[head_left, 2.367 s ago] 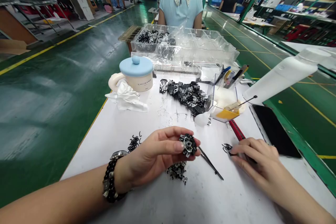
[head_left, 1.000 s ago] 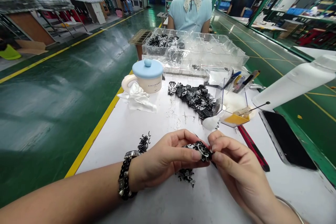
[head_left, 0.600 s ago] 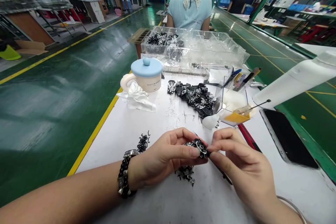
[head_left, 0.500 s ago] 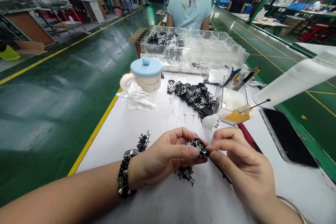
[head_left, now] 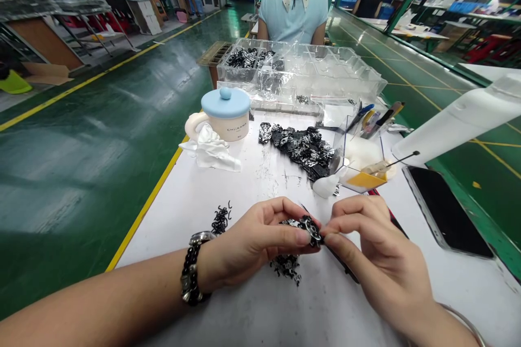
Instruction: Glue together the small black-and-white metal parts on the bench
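Near the front middle of the white table, my left hand (head_left: 260, 236) grips a small black and silver part (head_left: 311, 229) between thumb and fingers. My right hand (head_left: 366, 238) pinches at the right edge of that part; whether a separate tiny piece is between its fingertips is hidden. Below my left hand lies a pile of small black and silver pieces (head_left: 286, 267). Small black hooked pieces (head_left: 221, 219) are heaped left of my left hand. Further back is a larger pile of black and silver parts (head_left: 305, 149). A dark thin tool (head_left: 344, 267) lies partly under my right hand.
A lidded mug (head_left: 228, 119) and crumpled tissue (head_left: 214, 149) stand back left. Clear compartment trays (head_left: 317, 73) line the far edge. To the right are a pen holder (head_left: 362, 162), a white bottle (head_left: 456, 119) and a phone (head_left: 450, 211). A person (head_left: 293, 13) sits ahead.
The held part has tilted slightly between my fingers. My right hand has shifted a little, its fingers still at the part's edge. My left hand keeps its grip.
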Demonstrator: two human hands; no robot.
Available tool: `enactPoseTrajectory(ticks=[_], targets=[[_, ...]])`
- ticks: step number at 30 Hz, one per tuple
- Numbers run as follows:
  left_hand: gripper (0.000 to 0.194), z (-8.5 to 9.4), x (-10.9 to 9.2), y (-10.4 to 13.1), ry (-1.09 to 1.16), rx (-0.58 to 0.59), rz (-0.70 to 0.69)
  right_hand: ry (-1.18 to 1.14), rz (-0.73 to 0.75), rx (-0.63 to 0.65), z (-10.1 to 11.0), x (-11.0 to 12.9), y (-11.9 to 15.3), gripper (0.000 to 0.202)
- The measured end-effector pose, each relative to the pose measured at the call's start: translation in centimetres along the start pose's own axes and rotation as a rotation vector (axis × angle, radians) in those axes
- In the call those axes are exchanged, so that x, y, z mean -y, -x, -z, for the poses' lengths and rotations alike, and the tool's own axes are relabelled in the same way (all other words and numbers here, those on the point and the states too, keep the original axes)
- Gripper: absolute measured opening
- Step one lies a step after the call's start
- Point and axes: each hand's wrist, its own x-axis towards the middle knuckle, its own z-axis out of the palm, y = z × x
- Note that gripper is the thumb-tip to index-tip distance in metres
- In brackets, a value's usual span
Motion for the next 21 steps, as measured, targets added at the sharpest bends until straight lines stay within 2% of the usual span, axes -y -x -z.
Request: enactPoseTrajectory(ticks=[5,10,21], targets=[[0.027,-0.17,-0.16,0.06,-0.014,-0.012,0.009,0.111,0.121,-0.020,0.38,0.11,-0.02,0.012],[0.023,-0.21,-0.31,0.11,0.012,-0.028,0.020,-0.028,0.104,-0.025,0.11,-0.07,0.24,0.020],[0.025,-0.15,-0.15,0.09,0.081,-0.001,0.018,-0.107,0.124,0.000,-0.23,-0.19,0.39,0.028]])
